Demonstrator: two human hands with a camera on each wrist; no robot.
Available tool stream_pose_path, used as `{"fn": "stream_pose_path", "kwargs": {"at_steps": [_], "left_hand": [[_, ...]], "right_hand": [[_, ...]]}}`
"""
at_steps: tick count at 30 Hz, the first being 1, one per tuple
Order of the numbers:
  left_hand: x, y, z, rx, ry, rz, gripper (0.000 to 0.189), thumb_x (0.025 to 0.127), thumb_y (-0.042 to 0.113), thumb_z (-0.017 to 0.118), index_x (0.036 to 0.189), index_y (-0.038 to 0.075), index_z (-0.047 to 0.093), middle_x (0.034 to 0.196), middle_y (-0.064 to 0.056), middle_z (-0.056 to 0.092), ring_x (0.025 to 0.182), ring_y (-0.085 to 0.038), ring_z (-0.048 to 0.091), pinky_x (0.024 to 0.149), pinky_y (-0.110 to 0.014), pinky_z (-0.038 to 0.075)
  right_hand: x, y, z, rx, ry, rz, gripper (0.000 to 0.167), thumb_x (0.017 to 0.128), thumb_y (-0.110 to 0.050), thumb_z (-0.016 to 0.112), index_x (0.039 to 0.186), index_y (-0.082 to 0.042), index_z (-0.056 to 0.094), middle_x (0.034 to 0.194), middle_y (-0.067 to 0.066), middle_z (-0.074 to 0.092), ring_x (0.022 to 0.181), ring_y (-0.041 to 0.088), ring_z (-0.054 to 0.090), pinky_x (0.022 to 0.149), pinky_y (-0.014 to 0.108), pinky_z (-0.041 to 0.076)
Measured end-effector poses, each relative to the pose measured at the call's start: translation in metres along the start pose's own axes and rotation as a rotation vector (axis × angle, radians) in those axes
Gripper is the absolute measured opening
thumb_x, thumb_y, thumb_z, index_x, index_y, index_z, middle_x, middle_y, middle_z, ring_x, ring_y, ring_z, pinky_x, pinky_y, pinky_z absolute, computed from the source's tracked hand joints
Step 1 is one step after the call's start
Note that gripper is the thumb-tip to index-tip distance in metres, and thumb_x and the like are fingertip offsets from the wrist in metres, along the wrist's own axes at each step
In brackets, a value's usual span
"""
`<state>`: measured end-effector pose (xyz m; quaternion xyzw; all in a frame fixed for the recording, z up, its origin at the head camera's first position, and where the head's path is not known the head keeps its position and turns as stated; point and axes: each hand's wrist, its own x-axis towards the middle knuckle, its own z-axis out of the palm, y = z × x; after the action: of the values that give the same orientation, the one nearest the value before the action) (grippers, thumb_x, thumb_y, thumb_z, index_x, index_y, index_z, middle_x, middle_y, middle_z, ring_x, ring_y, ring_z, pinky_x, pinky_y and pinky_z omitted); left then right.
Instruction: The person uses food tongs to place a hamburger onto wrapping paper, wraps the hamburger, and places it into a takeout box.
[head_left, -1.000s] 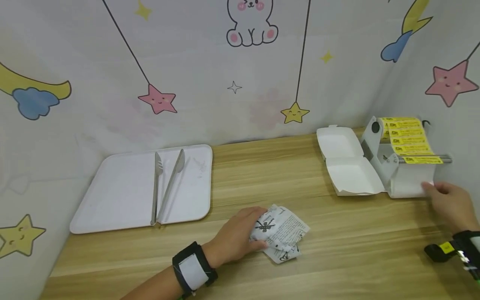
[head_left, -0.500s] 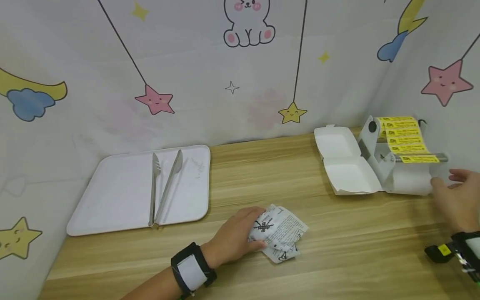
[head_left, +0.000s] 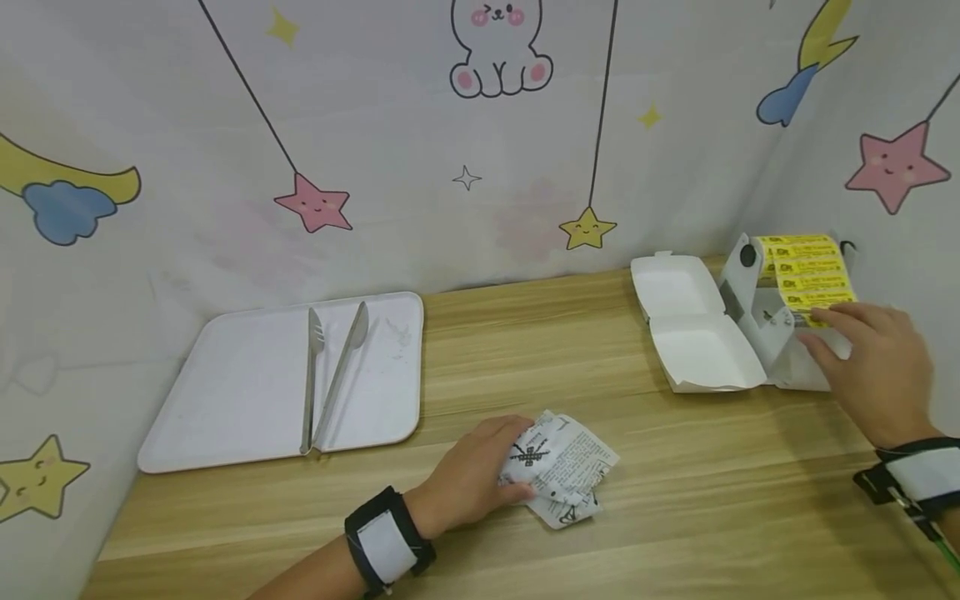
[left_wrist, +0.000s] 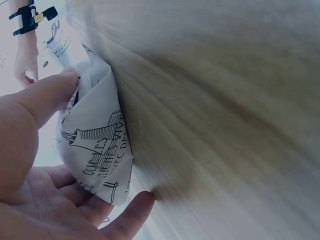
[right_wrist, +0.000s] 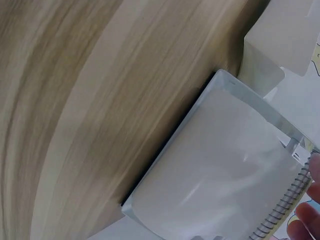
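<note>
"Holding the printed paper packet [head_left: 566, 467] fell to the left hand [head_left: 472, 471], didn't it?"

"It did: thumb on one side, fingers curled round the other, on the near side of the table [head_left: 525, 358]. The right hand [head_left: 877, 375] hung at the yellow label strip [head_left: 813, 271], fingers loosely bent, thumb apart from the index fingertip, so I saw no pinch."

"How was a label best taken?"

"By one corner, I judged, and slowly, kept flat, since sticky stock would probably curl. The left hand wanted only a light hold, as the paper seemed easy to crumple."

"And the materials?"

"The packet looked matt and creased, with pointed folds. The dispenser [head_left: 772, 342] had pale, flat side plates, a tightly wound coil [right_wrist: 282, 207] and a white backing sheet [right_wrist: 215, 165] in a smooth, glossy curve. Beside it, an opened white box [head_left: 705, 350] showed two shallow halves; the table, streaky grain."
</note>
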<state>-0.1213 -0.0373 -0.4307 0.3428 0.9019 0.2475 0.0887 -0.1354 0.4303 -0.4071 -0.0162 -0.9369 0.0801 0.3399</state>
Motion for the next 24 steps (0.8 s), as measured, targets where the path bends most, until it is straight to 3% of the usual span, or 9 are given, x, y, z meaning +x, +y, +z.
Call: {"fn": "stream_pose_path", "kwargs": {"at_steps": [10, 15, 18, 22, 24], "left_hand": [[0.001, 0.000, 0.001, 0.007, -0.004, -0.008, 0.074, 0.086, 0.029, 0.084, 0.147, 0.004, 0.048, 0.150, -0.011, 0.051, 0.140, -0.026, 0.046, 0.115, -0.042, 0.039], [0.001, 0.000, 0.000, 0.009, -0.008, -0.009, 0.074, 0.087, 0.029, 0.083, 0.147, 0.004, 0.048, 0.150, -0.010, 0.050, 0.140, -0.026, 0.045, 0.115, -0.041, 0.038], [0.001, 0.000, 0.000, 0.008, -0.011, -0.010, 0.074, 0.087, 0.029, 0.083, 0.147, 0.004, 0.048, 0.150, -0.011, 0.050, 0.140, -0.026, 0.046, 0.115, -0.042, 0.038], [0.001, -0.001, -0.001, 0.010, -0.007, -0.006, 0.074, 0.086, 0.029, 0.083, 0.147, 0.003, 0.049, 0.150, -0.012, 0.051, 0.139, -0.027, 0.046, 0.115, -0.043, 0.039], [0.001, -0.001, 0.000, 0.011, -0.005, -0.005, 0.074, 0.086, 0.029, 0.083, 0.147, 0.004, 0.048, 0.150, -0.012, 0.051, 0.139, -0.027, 0.046, 0.115, -0.043, 0.039]], "right_hand": [[0.001, -0.003, -0.003, -0.014, -0.048, 0.128, 0.027, 0.094, -0.004, 0.071, 0.114, 0.014, 0.067, 0.116, 0.037, 0.060, 0.110, 0.053, 0.051, 0.089, 0.069, 0.044], [0.007, 0.001, -0.008, 0.011, -0.083, 0.178, 0.028, 0.102, -0.010, 0.062, 0.114, 0.014, 0.066, 0.110, 0.039, 0.062, 0.099, 0.054, 0.057, 0.068, 0.062, 0.046], [0.008, 0.002, -0.010, 0.041, -0.064, 0.221, 0.032, 0.104, -0.014, 0.058, 0.114, 0.015, 0.066, 0.108, 0.039, 0.063, 0.095, 0.053, 0.059, 0.064, 0.055, 0.041], [0.012, 0.000, -0.017, 0.066, -0.081, 0.379, 0.044, 0.109, -0.026, 0.047, 0.126, 0.011, 0.062, 0.118, 0.036, 0.062, 0.087, 0.047, 0.058, 0.059, 0.038, 0.040], [0.016, -0.003, -0.023, 0.072, -0.114, 0.496, 0.051, 0.111, -0.034, 0.040, 0.137, 0.006, 0.058, 0.124, 0.032, 0.061, 0.074, 0.034, 0.056, 0.051, 0.027, 0.034]]}}
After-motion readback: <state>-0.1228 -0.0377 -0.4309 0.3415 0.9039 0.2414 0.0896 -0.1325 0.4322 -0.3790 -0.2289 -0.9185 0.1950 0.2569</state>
